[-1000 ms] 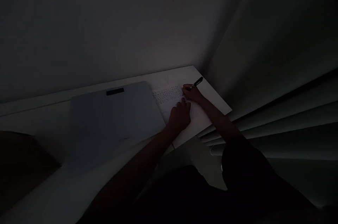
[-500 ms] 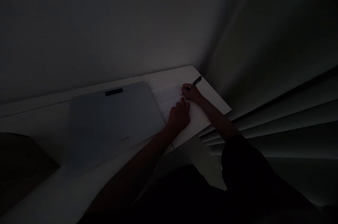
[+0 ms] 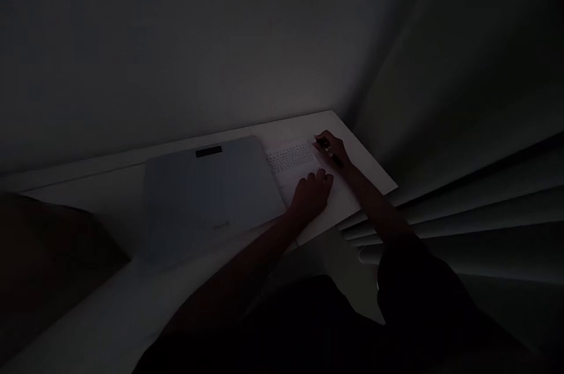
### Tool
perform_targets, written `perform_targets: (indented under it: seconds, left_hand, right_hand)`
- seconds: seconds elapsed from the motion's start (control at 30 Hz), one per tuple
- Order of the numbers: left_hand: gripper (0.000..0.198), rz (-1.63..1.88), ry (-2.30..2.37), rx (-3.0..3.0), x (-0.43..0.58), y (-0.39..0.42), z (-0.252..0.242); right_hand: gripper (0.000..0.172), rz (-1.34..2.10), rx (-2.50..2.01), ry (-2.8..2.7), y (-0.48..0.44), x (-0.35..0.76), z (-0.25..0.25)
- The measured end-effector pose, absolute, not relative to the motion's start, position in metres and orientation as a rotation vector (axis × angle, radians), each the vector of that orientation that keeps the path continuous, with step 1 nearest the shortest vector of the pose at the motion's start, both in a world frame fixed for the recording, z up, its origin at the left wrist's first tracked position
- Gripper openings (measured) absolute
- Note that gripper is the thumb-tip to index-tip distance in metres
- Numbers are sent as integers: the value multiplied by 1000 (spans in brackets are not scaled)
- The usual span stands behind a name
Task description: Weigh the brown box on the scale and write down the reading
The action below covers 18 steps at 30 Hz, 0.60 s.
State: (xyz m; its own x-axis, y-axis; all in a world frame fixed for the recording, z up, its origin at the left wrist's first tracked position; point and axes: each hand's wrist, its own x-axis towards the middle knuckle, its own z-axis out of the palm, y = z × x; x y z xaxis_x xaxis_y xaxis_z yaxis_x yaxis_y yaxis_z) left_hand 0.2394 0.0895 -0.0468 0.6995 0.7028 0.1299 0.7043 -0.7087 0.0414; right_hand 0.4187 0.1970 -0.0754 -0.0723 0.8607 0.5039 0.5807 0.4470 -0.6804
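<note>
A pen [image 3: 329, 151] is gripped by the right hand [image 3: 333, 150]; paper [image 3: 293, 161] on the dim white surface [image 3: 110, 204] is pressed by the curled, empty left hand [image 3: 312, 195] beside a closed laptop [image 3: 211, 201].

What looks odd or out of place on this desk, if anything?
Nothing looks spilled or broken. The only oddity is the dim light. The right hand holds a dark pen over a sheet of paper with rows of marks, the left hand rests on it, and a closed laptop lies beside.

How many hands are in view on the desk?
2. The left hand rests on the sheet of paper; the right hand, farther back, holds a dark pen. The dim light could hide anything else.
</note>
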Motion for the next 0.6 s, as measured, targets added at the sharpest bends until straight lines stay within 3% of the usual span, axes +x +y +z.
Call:
perform_targets:
  seconds: [0.3,0.47,0.6]
  left_hand:
    - [21,-361,-645,-2960,237,79,-59]
    - [18,-415,-563,-2991,239,72,-62]
    - [18,-433,-549,-3018,239,71,-61]
  right_hand:
    - [25,316,-1167,-1952,203,413,-85]
    - [40,215,-1103,-2140,202,413,-87]
    - [40,171,-1003,-2265,197,411,-83]
